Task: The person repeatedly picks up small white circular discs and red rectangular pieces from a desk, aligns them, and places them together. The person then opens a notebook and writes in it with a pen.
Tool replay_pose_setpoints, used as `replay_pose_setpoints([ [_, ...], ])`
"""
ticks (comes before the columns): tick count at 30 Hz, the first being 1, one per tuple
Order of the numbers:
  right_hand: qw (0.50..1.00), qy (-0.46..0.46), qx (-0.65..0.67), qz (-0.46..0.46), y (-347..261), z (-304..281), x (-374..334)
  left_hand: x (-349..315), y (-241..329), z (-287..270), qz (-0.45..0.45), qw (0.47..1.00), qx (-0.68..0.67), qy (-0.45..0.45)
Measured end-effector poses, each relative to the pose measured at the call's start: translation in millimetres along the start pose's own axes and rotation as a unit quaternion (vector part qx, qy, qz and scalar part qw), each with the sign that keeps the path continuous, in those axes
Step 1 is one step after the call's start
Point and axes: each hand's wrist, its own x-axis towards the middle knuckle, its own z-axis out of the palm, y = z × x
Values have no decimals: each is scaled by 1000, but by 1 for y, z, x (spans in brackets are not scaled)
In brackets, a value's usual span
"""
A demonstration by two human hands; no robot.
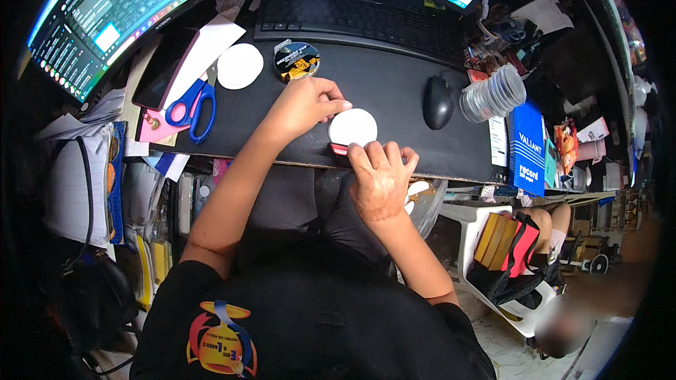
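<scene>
A white round disc (353,127) is near the desk's front edge, with a small red strip (339,149) at its lower left side. My right hand (384,179) has its fingers curled over the disc's lower edge. At the upper left of the disc, my left hand (303,107) is closed, its thumb and forefinger pinched close to the rim. Whatever sits between those fingertips is too small to make out. Just beyond my left hand lies a black round medal (296,61) with yellow and white print. To its left rest more white discs (241,67), overlapping.
Blue-handled scissors (191,111) and a dark phone (165,67) lie on papers at the left. A black keyboard (352,24) spans the back. Rightward are a mouse (438,102), a stack of clear round pieces (493,93) and a blue record book (528,148). Another person sits at the lower right.
</scene>
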Motion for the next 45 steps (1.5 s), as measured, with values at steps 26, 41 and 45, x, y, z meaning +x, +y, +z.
replay_pose_setpoints([
  [26, 998, -30, 43, -20, 22, -25, 50, -81, -30, 73, 440, 860, 188, 176],
  [41, 997, 54, -8, 53, 56, 2, 86, -84, -29, 79, 368, 902, 96, 206],
  [45, 969, -73, 230, 59, 50, -60, 13, -90, -14, 83, 359, 906, 73, 215],
])
